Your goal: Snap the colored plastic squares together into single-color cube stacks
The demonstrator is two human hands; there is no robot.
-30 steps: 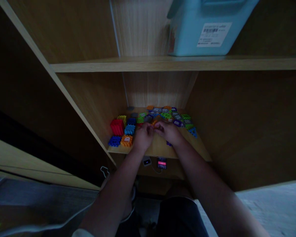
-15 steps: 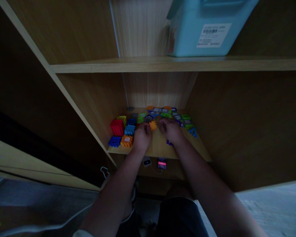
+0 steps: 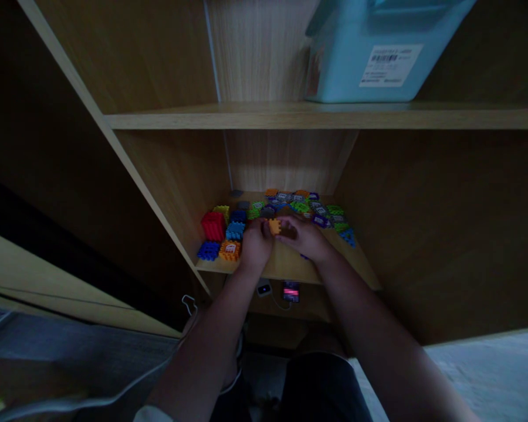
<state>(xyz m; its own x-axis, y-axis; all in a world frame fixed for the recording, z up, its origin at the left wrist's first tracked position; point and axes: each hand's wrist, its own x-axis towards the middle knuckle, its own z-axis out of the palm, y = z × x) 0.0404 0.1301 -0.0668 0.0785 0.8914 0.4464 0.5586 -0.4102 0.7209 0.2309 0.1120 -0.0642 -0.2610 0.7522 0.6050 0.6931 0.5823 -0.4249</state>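
Note:
Between my two hands, over the lower shelf [image 3: 286, 266], is an orange notched building tile [image 3: 275, 227]. My left hand [image 3: 257, 241] is closed on its left side. From the right, the thumb and fingers of my right hand [image 3: 305, 235] pinch its other edge. To the left of my left hand stand stacks of notched tiles: a red block [image 3: 213, 226], a light blue one [image 3: 234, 230], a dark blue one [image 3: 208, 251] and an orange one with a white window [image 3: 230, 250]. Loose green, grey and purple tiles [image 3: 319, 209] lie behind my hands.
A light blue plastic bin [image 3: 356, 64] with a label stands on the upper shelf [image 3: 264, 120]. Below the lower shelf are a lit phone [image 3: 291, 291] and a small white device [image 3: 264, 288] with a cable. A blue triangle tile [image 3: 347, 237] lies near the right wall.
My right hand has moved left and its fingers now meet the orange tile. The tile has turned in my left hand. The whole view has shifted slightly.

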